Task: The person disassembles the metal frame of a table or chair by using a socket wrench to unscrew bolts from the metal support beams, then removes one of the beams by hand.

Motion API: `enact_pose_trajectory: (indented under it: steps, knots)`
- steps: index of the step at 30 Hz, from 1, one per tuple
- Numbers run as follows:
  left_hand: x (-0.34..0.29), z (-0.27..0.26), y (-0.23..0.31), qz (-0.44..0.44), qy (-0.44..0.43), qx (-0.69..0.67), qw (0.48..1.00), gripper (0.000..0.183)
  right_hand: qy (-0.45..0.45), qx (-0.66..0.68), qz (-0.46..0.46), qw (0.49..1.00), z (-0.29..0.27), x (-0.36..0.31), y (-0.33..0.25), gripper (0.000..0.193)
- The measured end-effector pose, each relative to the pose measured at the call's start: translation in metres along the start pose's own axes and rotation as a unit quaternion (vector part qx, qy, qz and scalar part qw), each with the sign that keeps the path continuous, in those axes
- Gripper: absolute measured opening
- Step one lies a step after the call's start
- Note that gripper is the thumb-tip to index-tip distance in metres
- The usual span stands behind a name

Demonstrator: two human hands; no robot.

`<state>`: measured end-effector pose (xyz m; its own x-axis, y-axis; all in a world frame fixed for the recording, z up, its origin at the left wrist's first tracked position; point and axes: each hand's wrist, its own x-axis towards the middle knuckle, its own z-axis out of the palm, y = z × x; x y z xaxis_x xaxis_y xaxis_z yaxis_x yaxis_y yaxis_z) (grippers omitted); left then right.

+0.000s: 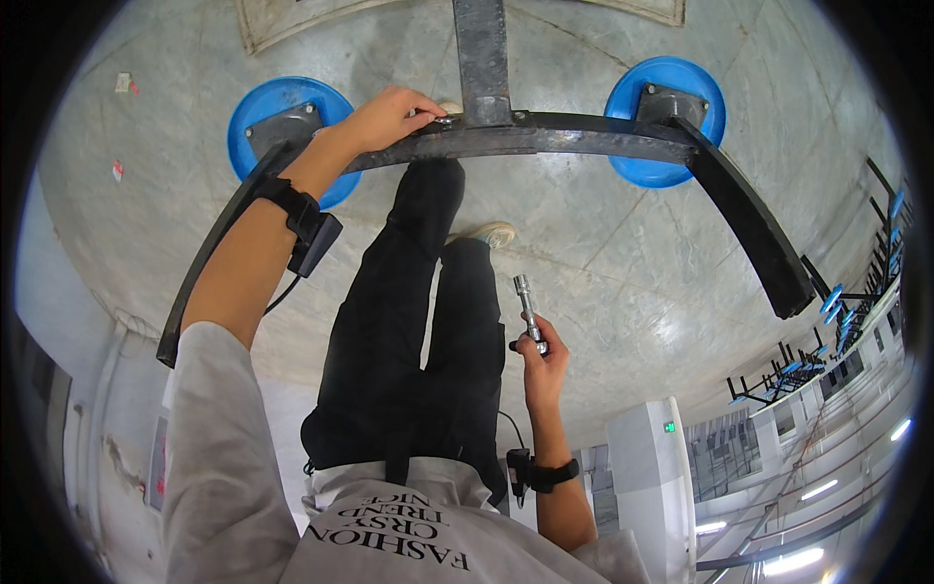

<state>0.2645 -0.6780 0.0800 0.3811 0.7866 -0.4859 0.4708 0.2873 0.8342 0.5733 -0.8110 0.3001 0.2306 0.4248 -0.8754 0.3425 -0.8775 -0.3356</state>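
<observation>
My left hand (394, 117) reaches over the black metal frame (603, 138), its fingers closed at a small shiny bolt (445, 120) on the crossbar, just left of where the upright post (482, 58) joins. Whether the bolt sits in a hole cannot be made out. Lower down, in front of my right thigh, my right hand (545, 365) grips a silver socket wrench (530, 310) with its socket end pointing up and away from the frame's bar. Two round blue seats (702, 83) are fixed to dark plates on the frame, and the other blue seat (250, 102) is partly behind my left forearm.
Bent black legs of the frame run down at both sides, the right leg (754, 229) ending near the floor's right part. Stacked black frames with blue seats (793, 365) stand far right. A white pillar (647, 467) rises behind me. Grey concrete floor (623, 263) lies below.
</observation>
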Motion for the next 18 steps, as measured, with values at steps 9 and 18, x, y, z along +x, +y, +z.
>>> enact_pose_trajectory:
  steps: [9, 18]
  knots:
    - [0.0, 0.013, 0.007, 0.055, 0.042, 0.064, 0.996, 0.019, -0.006, 0.022, 0.007, 1.0, 0.009, 0.012, 0.014, 0.031]
    - [-0.004, 0.026, 0.025, 0.016, 0.096, 0.136, 0.986, 0.018, -0.019, 0.018, 0.009, 1.0, 0.015, 0.023, 0.012, 0.032]
